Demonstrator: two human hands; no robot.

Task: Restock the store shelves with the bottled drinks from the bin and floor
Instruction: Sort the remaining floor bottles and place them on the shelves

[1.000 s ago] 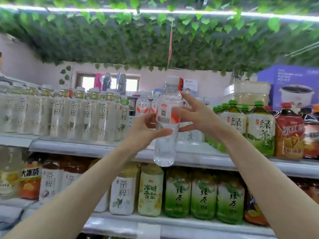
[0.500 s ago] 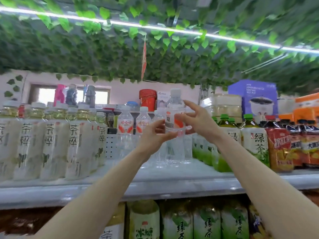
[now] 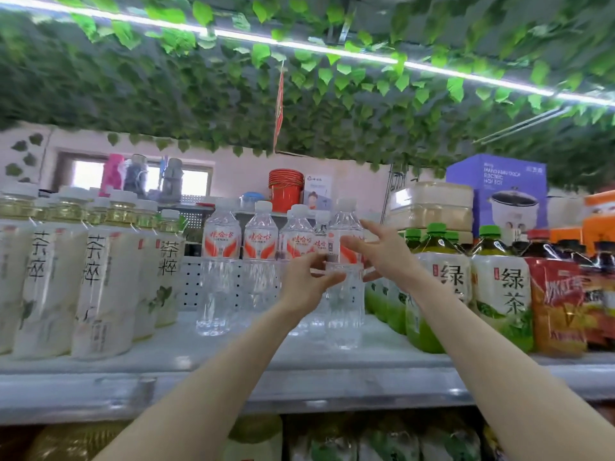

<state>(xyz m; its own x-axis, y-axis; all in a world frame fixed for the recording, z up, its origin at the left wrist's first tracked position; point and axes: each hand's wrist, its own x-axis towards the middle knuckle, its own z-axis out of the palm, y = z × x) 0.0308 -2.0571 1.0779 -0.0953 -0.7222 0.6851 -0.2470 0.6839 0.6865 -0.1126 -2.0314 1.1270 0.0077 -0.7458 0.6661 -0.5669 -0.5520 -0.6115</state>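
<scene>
A clear water bottle [image 3: 344, 311] with a red-and-white label and white cap stands on the upper shelf [image 3: 299, 387], at the right end of a row of matching water bottles [image 3: 221, 261]. My left hand [image 3: 307, 282] pinches it at the waist from the left, thumb and fingers curled round it. My right hand [image 3: 387, 257] is on its right side, with spread, fairly straight fingers touching the label. Both forearms reach up from below.
Pale tea bottles [image 3: 106, 287] fill the shelf's left part. Green tea bottles [image 3: 501, 294] and red-labelled dark drinks [image 3: 555, 304] stand close on the right. More bottles [image 3: 256, 437] sit on the shelf below. A blue appliance box [image 3: 499, 191] and red buckets [image 3: 286, 188] stand behind.
The bottle went from mid-air in front of the shelf edge forward and down onto the upper shelf beside the other water bottles. My right fingers have spread. The view has tilted up.
</scene>
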